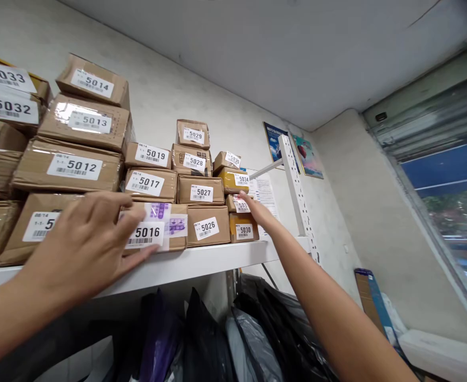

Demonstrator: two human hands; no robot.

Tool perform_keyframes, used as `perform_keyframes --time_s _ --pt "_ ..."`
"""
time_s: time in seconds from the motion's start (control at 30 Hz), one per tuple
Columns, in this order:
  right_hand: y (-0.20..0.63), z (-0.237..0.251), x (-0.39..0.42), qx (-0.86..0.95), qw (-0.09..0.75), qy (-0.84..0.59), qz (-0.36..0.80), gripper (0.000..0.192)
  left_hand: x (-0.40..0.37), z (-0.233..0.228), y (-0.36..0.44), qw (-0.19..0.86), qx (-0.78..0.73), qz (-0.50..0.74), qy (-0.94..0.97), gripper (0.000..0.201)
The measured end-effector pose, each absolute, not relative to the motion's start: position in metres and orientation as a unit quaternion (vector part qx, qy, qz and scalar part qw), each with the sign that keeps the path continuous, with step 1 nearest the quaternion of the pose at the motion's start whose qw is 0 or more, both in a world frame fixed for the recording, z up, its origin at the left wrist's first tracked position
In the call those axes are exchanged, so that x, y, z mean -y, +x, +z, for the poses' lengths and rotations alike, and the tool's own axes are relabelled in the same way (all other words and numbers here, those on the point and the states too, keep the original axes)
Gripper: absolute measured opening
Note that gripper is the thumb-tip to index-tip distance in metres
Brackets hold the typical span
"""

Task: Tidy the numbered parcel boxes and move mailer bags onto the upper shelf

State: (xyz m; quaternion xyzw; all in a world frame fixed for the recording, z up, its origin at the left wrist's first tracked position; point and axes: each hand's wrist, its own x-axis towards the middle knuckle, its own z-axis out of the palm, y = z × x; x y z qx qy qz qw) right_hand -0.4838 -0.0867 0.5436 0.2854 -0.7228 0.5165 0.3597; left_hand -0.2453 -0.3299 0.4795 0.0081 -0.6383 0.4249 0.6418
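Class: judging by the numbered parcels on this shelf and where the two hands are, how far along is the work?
Done: labelled parcels stand stacked on the shelf. In hand: left hand rests on parcel 5016; right hand touches the small box above parcel 5030. Left: black bags lie below.

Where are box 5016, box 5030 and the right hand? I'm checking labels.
box 5016 (pixel 149 232): head view, on its white number label.
box 5030 (pixel 244 230): head view, on its label.
right hand (pixel 257 208): head view, on the back of the hand.

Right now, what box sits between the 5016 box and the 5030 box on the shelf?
In the head view, box 5026 sits between box 5016 and box 5030 on the shelf.
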Motion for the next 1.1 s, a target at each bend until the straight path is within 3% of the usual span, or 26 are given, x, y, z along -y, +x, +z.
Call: perform_keyframes --time_s 0.17,0.37,0.5,1.1 --pt "-0.455 0.596 0.098 0.656 0.505 0.255 0.499 0.090 0.336 0.478 -0.259 0.632 0.658 0.387 -0.130 0.040" --pt "-0.449 0.630 0.123 0.688 0.456 0.264 0.500 0.093 0.336 0.478 -0.260 0.630 0.661 0.392 -0.112 0.047" --pt "-0.451 0.624 0.130 0.660 0.510 0.218 0.507 0.080 0.341 0.480 -0.260 0.618 0.669 0.397 -0.117 0.051" --pt "-0.413 0.645 0.107 0.578 0.652 0.153 0.467 0.076 0.346 0.476 -0.267 0.635 0.685 0.335 -0.123 0.048"
